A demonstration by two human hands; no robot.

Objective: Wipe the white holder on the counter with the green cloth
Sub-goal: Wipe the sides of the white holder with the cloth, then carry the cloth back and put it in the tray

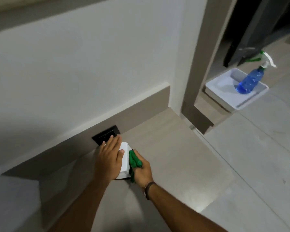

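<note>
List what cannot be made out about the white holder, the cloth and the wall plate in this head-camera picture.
- White holder: its top and left side, hidden under the left hand.
- Green cloth: its full size, bunched in the right hand.
- Black wall plate: detail blurred, corner behind fingers.

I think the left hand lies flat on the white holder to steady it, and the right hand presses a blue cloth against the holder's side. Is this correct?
Not quite: the cloth is green, not blue, as the head view shows. The rest holds: the left hand lies flat on the white holder, and the right hand presses the cloth against its side. The only blue thing is the spray bottle in the tray.
</note>
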